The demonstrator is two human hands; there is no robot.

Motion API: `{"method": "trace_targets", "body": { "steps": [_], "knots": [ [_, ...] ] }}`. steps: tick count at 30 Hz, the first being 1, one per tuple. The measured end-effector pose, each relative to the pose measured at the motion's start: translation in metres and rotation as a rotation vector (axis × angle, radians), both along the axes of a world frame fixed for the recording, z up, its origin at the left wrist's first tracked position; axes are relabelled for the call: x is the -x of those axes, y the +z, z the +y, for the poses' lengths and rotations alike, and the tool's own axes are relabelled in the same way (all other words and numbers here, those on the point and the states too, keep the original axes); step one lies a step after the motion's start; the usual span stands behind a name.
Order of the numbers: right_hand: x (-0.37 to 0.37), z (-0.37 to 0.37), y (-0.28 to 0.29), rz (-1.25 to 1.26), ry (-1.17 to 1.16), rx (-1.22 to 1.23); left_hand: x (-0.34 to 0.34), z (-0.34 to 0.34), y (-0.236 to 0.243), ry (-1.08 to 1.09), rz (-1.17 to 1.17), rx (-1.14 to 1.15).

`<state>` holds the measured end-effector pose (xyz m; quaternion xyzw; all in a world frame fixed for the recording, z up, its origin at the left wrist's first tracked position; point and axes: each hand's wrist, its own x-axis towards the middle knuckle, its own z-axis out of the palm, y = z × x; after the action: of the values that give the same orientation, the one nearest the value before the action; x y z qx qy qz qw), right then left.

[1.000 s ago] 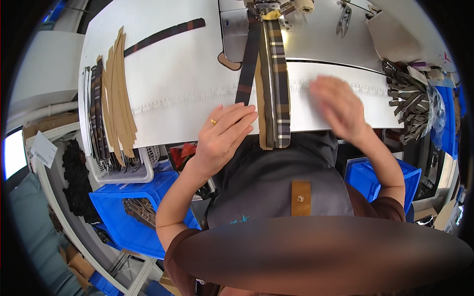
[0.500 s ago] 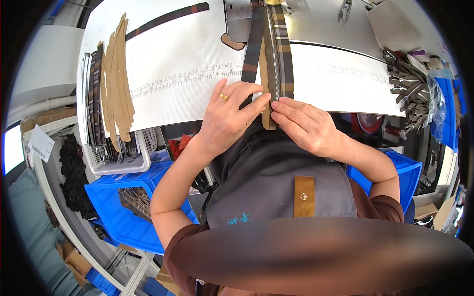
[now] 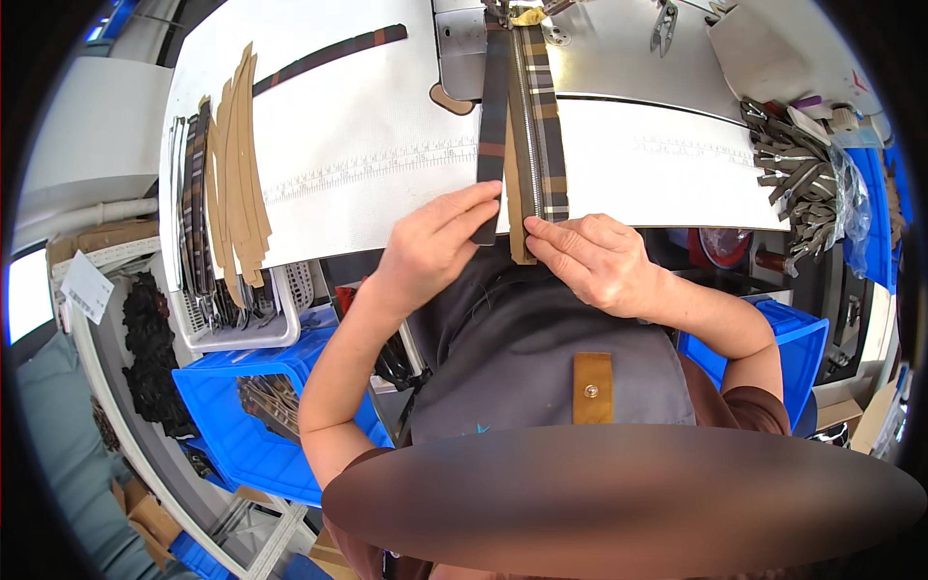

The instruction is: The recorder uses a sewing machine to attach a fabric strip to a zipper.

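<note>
A zipper (image 3: 529,126) with metal teeth runs lengthwise across the white table, a plaid fabric strip (image 3: 551,145) along its right side and a tan strip (image 3: 514,184) along its left. At its near end my right hand (image 3: 599,261) is closed, fingertips pinching the zipper. Left of it lies a separate dark strip (image 3: 492,106) with a reddish-brown band; my left hand (image 3: 430,242) pinches this near its lower end, slightly apart from the zipper. The far ends of both pass under the sewing machine's foot area (image 3: 517,14).
Tan strips (image 3: 232,174) and plaid strips (image 3: 196,193) hang over the table's left edge above a white basket (image 3: 242,338). Another dark strip (image 3: 329,58) lies behind. Several bundled zippers (image 3: 797,179) sit at the right edge. Blue bins (image 3: 208,387) stand below; metal snips (image 3: 663,27) lie at the back.
My left hand has shifted from beside the zipper's tan strip to the dark strip and now pinches it, drawn straight. My right hand stays at the zipper's near end.
</note>
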<state>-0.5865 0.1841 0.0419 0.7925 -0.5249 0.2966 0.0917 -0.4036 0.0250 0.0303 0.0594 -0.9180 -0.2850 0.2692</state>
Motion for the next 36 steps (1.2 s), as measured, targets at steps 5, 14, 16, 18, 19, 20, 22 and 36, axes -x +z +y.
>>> {"method": "trace_targets", "body": {
  "steps": [5, 14, 16, 18, 19, 20, 22, 36],
  "knots": [
    [0.001, 0.0, 0.0, 0.021, -0.008, 0.021, 0.021, 0.023, 0.009, 0.075, 0.064, 0.217],
    [0.002, 0.001, -0.002, 0.011, -0.016, 0.039, 0.017, 0.022, 0.004, 0.084, -0.029, 0.092],
    [0.002, 0.004, -0.002, 0.019, -0.014, 0.017, 0.015, 0.02, 0.005, 0.059, -0.053, 0.067],
    [0.003, 0.003, -0.005, -0.08, 0.0, 0.031, 0.013, 0.016, 0.01, 0.021, -0.113, 0.114],
    [0.007, 0.005, -0.004, -0.171, 0.05, -0.026, 0.012, 0.015, 0.012, 0.026, -0.118, 0.107],
    [0.009, 0.006, -0.003, -0.175, 0.055, -0.033, 0.011, 0.014, 0.015, 0.009, -0.142, 0.127],
    [0.012, 0.006, 0.001, -0.302, 0.001, -0.111, 0.011, 0.013, 0.015, -0.008, -0.168, 0.142],
    [0.02, 0.0, 0.0, -0.046, -0.048, -0.192, 0.02, 0.009, 0.006, 0.003, -0.087, 0.105]
  ]
}}
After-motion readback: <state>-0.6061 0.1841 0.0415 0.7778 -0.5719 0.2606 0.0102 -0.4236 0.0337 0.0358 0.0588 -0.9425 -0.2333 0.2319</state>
